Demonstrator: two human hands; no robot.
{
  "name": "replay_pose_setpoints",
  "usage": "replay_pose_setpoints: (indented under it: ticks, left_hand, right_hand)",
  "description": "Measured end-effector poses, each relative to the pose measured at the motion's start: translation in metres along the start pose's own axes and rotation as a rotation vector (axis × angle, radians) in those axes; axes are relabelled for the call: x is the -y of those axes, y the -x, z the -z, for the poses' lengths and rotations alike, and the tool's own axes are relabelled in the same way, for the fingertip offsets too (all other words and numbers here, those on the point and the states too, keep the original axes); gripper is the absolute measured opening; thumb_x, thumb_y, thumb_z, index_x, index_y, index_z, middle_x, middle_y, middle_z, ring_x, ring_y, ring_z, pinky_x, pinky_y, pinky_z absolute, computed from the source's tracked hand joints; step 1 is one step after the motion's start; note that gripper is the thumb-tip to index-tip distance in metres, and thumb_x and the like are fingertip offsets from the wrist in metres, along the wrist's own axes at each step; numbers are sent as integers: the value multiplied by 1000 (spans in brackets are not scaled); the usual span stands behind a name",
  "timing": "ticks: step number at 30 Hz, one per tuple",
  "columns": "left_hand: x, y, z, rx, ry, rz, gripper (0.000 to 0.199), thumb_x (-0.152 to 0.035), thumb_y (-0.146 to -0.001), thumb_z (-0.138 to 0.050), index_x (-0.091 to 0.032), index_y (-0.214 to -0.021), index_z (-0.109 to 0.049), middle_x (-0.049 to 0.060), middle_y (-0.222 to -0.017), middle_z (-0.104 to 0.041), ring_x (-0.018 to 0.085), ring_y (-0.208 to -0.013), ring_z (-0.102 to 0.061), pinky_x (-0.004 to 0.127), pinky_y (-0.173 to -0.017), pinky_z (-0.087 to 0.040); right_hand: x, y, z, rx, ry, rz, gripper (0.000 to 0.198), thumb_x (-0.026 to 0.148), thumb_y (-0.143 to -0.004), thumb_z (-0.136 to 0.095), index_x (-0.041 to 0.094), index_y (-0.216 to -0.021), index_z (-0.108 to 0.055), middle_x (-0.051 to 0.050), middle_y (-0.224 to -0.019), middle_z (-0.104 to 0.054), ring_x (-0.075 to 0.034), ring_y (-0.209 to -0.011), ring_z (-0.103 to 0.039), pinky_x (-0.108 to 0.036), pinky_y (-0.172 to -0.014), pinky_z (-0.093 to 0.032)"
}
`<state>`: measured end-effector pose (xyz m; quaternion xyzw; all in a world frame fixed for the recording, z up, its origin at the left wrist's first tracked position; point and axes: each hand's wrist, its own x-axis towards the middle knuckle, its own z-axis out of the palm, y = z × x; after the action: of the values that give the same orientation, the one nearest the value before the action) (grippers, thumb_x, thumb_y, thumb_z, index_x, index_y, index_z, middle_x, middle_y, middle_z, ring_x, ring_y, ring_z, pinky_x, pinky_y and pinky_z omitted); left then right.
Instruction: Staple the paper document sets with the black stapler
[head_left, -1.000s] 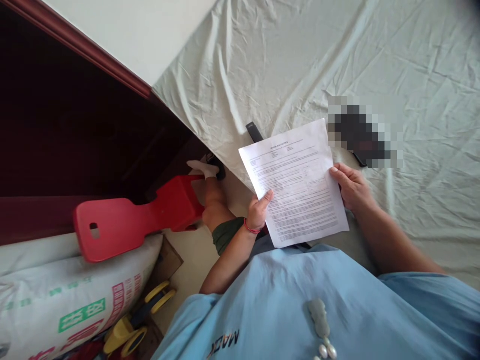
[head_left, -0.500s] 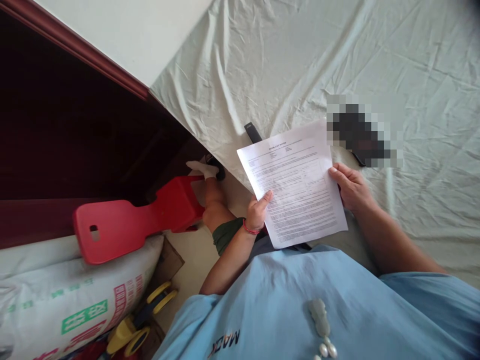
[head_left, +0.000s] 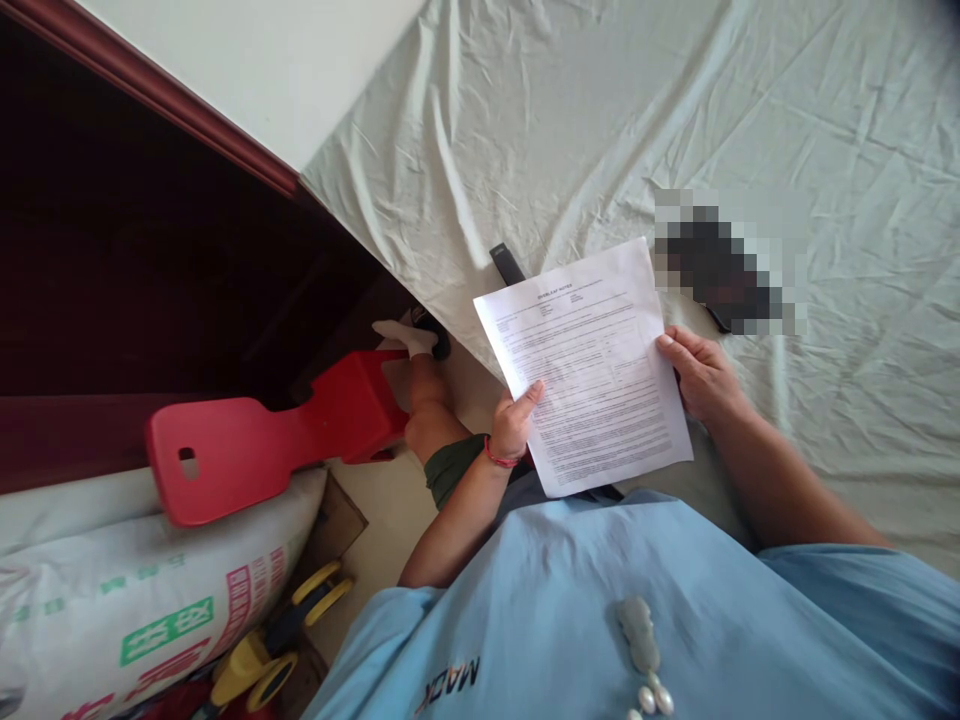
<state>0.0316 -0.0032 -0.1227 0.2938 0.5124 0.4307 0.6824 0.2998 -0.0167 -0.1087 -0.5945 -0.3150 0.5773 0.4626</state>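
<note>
A white printed sheet of paper (head_left: 592, 370) is held up in front of my blue shirt, its small lines of text facing me. My left hand (head_left: 516, 420), with a red band at the wrist, pinches the left edge, thumb on top and fingers hidden beneath. At the right edge my right hand (head_left: 701, 372) grips the sheet between thumb and fingers. A narrow black object (head_left: 507, 263) sticks out from behind the paper's top left. Just beyond my right hand lies a dark object (head_left: 720, 268), blurred by pixelation, on the pale cloth.
A wrinkled pale sheet (head_left: 600, 120) covers the bed-like surface. To the left stand a red plastic chair (head_left: 225, 460), a large printed white sack (head_left: 150, 600) and a yellow-wheeled toy (head_left: 255, 670). Dark wood panelling (head_left: 135, 250) rises at the far left.
Almost nothing differs. The paper's right side has shifted very slightly; both hands keep their hold in the same places.
</note>
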Motion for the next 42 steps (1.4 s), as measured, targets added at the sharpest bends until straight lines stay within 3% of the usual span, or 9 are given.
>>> replay_pose_setpoints:
  ticks: [14, 20, 27, 34, 42]
  left_hand:
    - [0, 4, -4, -12, 104, 42, 61, -58, -65, -100, -11, -102, -84, 19, -120, -82, 43, -117, -79, 58, -112, -61]
    - [-1, 3, -3, -2, 129, 61, 57, -53, -68, -98, -12, -104, -83, 18, -119, -82, 44, -130, -74, 57, -117, -58]
    - [2, 4, -3, -15, 54, 5, 59, -61, -68, -97, -14, -101, -84, 16, -116, -83, 38, -118, -78, 51, -110, -63]
    - [4, 5, -1, -15, -28, -48, 70, -59, -64, -101, -16, -118, -84, 14, -114, -84, 35, -117, -79, 49, -111, -61]
    - [2, 5, -2, 13, -12, -36, 69, -55, -64, -101, -15, -117, -85, 14, -112, -84, 35, -117, -79, 50, -115, -59]
  right_hand:
    - [-2, 0, -3, -49, -2, 89, 55, 74, -80, -87, 26, -80, -60, 4, -65, -54, -12, -54, -43, -27, -48, -35]
    - [-2, 0, -3, -26, 11, 58, 53, 73, -79, -87, 27, -84, -61, 2, -71, -60, -14, -58, -49, -28, -51, -40]
    - [1, 1, -4, -24, 21, 51, 52, 73, -79, -87, 27, -83, -61, 2, -70, -58, -14, -57, -46, -29, -51, -38]
    - [1, 1, -3, -30, 49, 60, 51, 71, -82, -85, 27, -83, -60, 2, -70, -58, -14, -57, -47, -29, -50, -38]
    - [0, 1, -3, -32, 19, 80, 49, 68, -83, -87, 26, -83, -62, 3, -70, -58, -13, -57, -47, -27, -50, -38]
